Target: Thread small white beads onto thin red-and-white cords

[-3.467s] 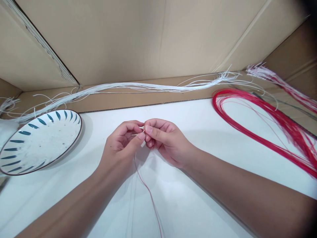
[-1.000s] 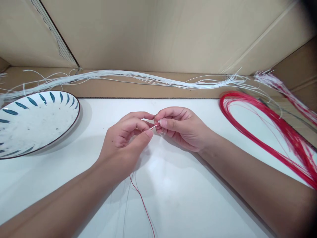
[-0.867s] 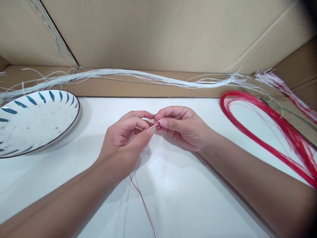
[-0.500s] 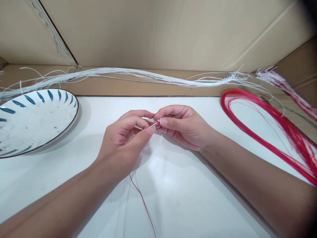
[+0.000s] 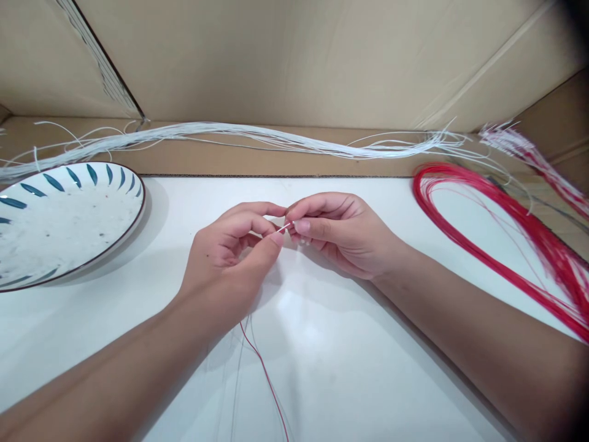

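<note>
Where the white tabletop (image 5: 350,344) meets the cardboard wall (image 5: 294,61), a bundle of white strands (image 5: 276,138) runs along the back edge; a plate (image 5: 64,227) sits at our left and a loop of red strands (image 5: 497,233) at our right, leaving bare surface around our hands. Our left hand (image 5: 230,264) and right hand (image 5: 340,233) meet fingertip to fingertip at the centre, forearms angled inward. Both pinch a thin white strand tip (image 5: 284,227) between thumb and forefinger. Below the left hand, a red thread (image 5: 264,371) and fine pale threads trail toward us.
</note>
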Action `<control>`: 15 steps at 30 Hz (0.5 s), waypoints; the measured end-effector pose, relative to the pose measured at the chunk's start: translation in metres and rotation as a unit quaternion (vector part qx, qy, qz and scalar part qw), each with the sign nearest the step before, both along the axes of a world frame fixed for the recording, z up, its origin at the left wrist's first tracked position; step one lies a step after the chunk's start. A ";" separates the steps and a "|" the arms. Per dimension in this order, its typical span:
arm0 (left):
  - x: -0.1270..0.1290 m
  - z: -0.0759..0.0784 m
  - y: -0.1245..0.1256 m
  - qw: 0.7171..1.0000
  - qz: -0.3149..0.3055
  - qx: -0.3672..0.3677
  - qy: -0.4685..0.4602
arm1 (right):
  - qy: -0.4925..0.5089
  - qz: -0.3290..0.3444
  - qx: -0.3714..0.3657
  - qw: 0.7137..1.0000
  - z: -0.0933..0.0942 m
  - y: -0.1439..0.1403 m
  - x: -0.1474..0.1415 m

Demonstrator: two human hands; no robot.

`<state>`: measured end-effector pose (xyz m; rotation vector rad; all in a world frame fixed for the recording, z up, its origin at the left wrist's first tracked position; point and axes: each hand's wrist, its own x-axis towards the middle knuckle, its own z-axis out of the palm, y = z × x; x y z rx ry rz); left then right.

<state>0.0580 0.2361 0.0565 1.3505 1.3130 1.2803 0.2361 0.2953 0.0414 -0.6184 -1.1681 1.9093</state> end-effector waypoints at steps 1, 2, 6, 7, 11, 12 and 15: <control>0.000 0.000 0.000 1.000 0.003 -0.001 0.004 | -0.002 -0.003 0.002 1.000 0.000 0.000 0.000; 0.001 0.000 0.000 1.000 0.006 -0.001 0.009 | -0.004 -0.005 0.004 1.000 0.000 0.000 0.000; 0.001 -0.001 -0.001 1.000 0.014 0.009 0.019 | -0.005 -0.009 0.004 1.000 0.001 0.000 0.000; 0.001 -0.001 -0.001 1.000 0.014 0.014 0.022 | 0.000 -0.007 0.004 1.000 0.001 0.000 0.000; 0.000 -0.001 -0.002 0.998 0.002 0.028 0.053 | 0.022 -0.001 0.011 1.000 0.003 0.000 -0.001; -0.001 -0.001 -0.002 0.998 0.002 0.031 0.057 | 0.024 -0.003 0.016 1.000 0.003 0.000 -0.001; -0.001 -0.002 -0.002 0.998 0.002 0.033 0.057 | 0.010 -0.018 0.051 0.998 0.001 0.001 0.000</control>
